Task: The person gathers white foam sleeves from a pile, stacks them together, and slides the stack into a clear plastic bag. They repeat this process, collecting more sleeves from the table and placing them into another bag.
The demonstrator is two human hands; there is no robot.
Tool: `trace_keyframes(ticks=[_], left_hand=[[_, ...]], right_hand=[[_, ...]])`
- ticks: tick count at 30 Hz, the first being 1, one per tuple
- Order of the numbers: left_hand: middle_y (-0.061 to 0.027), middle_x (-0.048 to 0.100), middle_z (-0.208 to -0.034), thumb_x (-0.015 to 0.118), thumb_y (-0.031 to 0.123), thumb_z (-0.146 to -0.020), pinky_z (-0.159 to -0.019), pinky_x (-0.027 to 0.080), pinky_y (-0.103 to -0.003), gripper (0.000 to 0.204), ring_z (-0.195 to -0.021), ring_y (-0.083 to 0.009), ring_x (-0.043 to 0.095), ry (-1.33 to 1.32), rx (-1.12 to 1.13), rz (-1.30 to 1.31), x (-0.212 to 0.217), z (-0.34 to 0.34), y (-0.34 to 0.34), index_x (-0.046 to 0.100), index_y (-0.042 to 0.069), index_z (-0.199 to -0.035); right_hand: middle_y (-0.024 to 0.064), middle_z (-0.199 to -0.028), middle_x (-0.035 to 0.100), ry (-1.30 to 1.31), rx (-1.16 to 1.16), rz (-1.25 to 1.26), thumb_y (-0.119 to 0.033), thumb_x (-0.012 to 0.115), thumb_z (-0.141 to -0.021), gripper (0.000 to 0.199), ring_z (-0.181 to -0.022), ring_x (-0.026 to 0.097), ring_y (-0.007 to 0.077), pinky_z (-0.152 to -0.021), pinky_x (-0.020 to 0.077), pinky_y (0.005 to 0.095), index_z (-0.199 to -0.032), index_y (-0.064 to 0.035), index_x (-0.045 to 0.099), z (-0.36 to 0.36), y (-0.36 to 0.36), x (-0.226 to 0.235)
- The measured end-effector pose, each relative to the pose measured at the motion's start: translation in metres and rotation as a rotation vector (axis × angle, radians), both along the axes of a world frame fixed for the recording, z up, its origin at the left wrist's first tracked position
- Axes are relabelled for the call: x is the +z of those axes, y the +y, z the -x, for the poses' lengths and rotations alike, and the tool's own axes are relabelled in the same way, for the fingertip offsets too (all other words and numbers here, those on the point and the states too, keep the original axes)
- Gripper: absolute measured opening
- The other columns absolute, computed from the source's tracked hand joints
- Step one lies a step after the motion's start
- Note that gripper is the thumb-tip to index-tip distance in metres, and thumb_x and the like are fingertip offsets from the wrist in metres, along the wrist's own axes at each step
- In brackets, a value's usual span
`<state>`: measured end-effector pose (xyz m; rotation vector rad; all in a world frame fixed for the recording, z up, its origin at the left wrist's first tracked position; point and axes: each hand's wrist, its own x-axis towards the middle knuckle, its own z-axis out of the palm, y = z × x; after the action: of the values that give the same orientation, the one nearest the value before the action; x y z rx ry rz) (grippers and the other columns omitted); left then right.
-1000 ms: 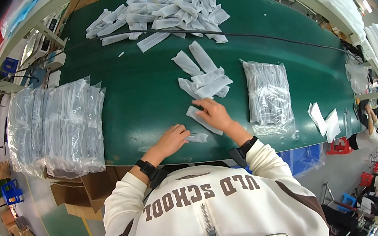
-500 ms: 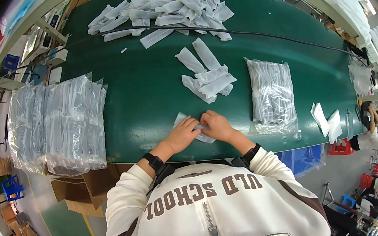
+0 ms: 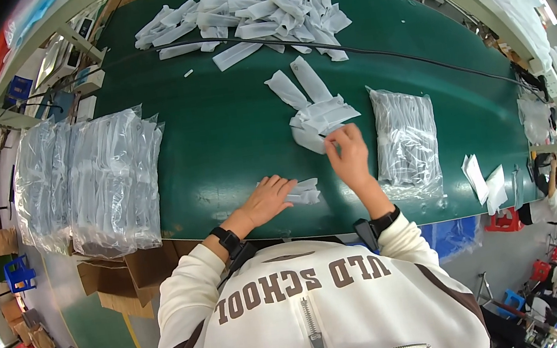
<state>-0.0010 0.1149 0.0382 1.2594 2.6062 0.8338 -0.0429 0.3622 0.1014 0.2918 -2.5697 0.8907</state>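
My left hand (image 3: 268, 200) lies flat with its fingers stretched out, its fingertips on a folded white translucent pouch (image 3: 305, 192) near the table's front edge. Part of that pouch is hidden under the hand. Farther off and to the right, my right hand (image 3: 350, 154) reaches to a small loose group of white pouches (image 3: 322, 117). Its thumb and forefinger are pinched together at the near edge of the lowest pouch (image 3: 308, 139) there. Two long pouches of the group point away toward the back.
A large heap of white pouches (image 3: 251, 19) covers the back of the green table (image 3: 217, 133), with a black cable (image 3: 411, 58) across its front. Clear bags packed with pouches stand at left (image 3: 111, 182) and right (image 3: 405, 136). Cardboard boxes (image 3: 120, 279) sit below the left edge.
My right hand has left the near pouch beside my left hand and moved away and right to the small group, whose lower pouches have shifted. My left hand stays on the near pouch.
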Motion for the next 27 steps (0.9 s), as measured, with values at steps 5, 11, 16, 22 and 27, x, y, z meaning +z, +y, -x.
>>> trace_keyframes(ticks=[5,11,16,22,27], left_hand=[[-0.0091,0.054,-0.115,0.074,0.02,-0.079,-0.091,0.042,-0.04,0.051,-0.106,-0.0279,0.05,-0.044,-0.063,0.05,-0.005,0.003,0.005,0.056,0.008,-0.125],[-0.008,0.053,-0.107,0.077,0.018,-0.074,-0.089,0.042,-0.039,0.051,-0.104,-0.0272,0.049,0.076,-0.146,-0.056,-0.005,0.004,0.01,0.057,0.007,-0.12],[-0.0086,0.052,-0.11,0.078,0.017,-0.072,-0.089,0.042,-0.039,0.052,-0.105,-0.0273,0.049,0.04,-0.118,0.001,-0.01,-0.003,0.008,0.056,0.006,-0.118],[-0.0129,0.051,-0.121,0.079,0.017,-0.071,-0.094,0.042,-0.041,0.047,-0.112,-0.0314,0.048,0.075,-0.155,-0.061,0.001,0.0,0.02,0.058,0.005,-0.112],[-0.0168,0.05,-0.124,0.08,0.019,-0.07,-0.102,0.039,-0.046,0.042,-0.118,-0.0344,0.046,0.194,-0.177,-0.08,0.0,0.007,0.03,0.059,0.006,-0.104]], right_hand=[[0.016,-0.092,0.065,-0.29,-0.058,0.207,-0.014,0.067,-0.087,0.012,-0.078,0.065,0.0359,-0.064,0.0488,0.044,-0.088,-0.0042,0.06,-0.004,0.01,-0.002],[0.0169,-0.104,0.064,-0.439,-0.032,0.2,-0.019,0.072,-0.084,0.022,-0.089,0.064,0.0348,-0.071,0.0504,0.0418,-0.096,-0.0035,0.062,-0.003,-0.009,-0.039],[0.0154,-0.103,0.062,-0.24,0.09,-0.019,-0.021,0.078,-0.077,0.034,-0.09,0.063,0.0337,-0.073,0.0509,0.0411,-0.101,-0.0029,0.063,-0.026,0.019,-0.04],[0.0134,-0.1,0.059,-0.57,0.079,-0.094,-0.021,0.081,-0.071,0.037,-0.093,0.062,0.0347,-0.077,0.0515,0.0419,-0.099,-0.0045,0.064,-0.047,0.022,-0.062],[0.0123,-0.099,0.058,-0.558,0.209,-0.025,-0.015,0.082,-0.068,0.04,-0.095,0.06,0.0338,-0.077,0.051,0.0408,-0.102,-0.006,0.063,-0.04,0.016,-0.062]])
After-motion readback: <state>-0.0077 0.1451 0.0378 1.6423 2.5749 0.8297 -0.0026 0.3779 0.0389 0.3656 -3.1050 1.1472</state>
